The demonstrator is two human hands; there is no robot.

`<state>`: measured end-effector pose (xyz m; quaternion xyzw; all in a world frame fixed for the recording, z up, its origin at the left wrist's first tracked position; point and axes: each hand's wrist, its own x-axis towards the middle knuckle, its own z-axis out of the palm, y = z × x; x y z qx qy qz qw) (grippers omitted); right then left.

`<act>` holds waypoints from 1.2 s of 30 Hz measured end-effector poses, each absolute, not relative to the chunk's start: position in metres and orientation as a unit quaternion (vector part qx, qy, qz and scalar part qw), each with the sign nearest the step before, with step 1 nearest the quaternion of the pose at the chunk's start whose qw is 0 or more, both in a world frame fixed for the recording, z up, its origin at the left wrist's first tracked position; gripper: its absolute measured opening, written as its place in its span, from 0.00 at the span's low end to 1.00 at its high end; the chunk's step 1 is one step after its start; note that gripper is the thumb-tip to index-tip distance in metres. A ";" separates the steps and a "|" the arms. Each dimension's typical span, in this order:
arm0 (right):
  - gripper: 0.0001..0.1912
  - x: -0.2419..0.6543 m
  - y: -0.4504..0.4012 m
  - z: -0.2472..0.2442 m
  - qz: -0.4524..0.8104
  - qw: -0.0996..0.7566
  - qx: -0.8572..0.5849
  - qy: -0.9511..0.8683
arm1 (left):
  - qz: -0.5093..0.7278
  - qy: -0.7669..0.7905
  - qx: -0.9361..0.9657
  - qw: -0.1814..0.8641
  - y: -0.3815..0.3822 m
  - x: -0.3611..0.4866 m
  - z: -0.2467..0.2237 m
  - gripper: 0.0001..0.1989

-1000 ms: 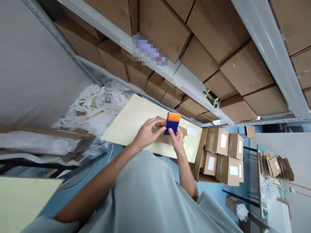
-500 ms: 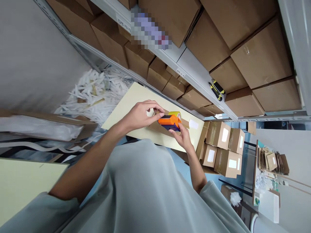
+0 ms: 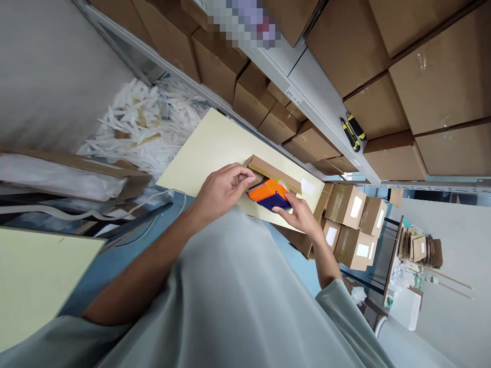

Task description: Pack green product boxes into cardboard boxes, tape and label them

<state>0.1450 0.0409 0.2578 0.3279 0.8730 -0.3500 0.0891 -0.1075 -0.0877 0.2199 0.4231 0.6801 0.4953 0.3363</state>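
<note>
In the head view, my right hand (image 3: pixel 301 213) grips an orange and blue tape dispenser (image 3: pixel 267 191) at its right end. A roll of yellowish tape (image 3: pixel 283 183) shows partly behind its body. Just left of the dispenser is my left hand (image 3: pixel 226 188), its fingers curled and its thumb and forefinger pinched together. Whatever may be between those fingertips is too small to make out. Behind both hands, a long narrow cardboard box (image 3: pixel 276 173) lies on the pale yellow tabletop (image 3: pixel 209 145), partly covered by the dispenser.
Shelves of cardboard boxes (image 3: pixel 255 94) run along the table's far side. Two black and yellow cutters (image 3: pixel 353 132) lie on a shelf. A white label (image 3: pixel 307 186) is at the table's right end, near stacked boxes (image 3: pixel 347 204). Shredded white paper (image 3: pixel 141 122) is heaped at left.
My left hand has drawn back slightly from the dispenser and its fingers have curled. The dispenser has tilted, showing more of its blue side. The camera view has shifted closer.
</note>
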 end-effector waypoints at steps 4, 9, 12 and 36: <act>0.27 0.155 0.054 0.276 -0.370 0.192 0.322 0.850 | 0.522 0.691 0.329 0.376 -0.099 -0.105 0.199 0.15; 0.29 0.171 0.093 0.289 -0.410 0.256 0.345 0.805 | 0.597 0.641 0.160 0.454 -0.095 -0.116 0.164 0.15; 0.31 0.168 0.119 0.289 -0.464 0.262 0.345 0.773 | 0.609 0.574 0.059 0.544 -0.082 -0.113 0.142 0.17; 0.36 0.125 0.168 0.210 -0.564 0.325 0.360 0.668 | 0.585 0.603 -0.067 0.538 -0.045 -0.108 0.054 0.09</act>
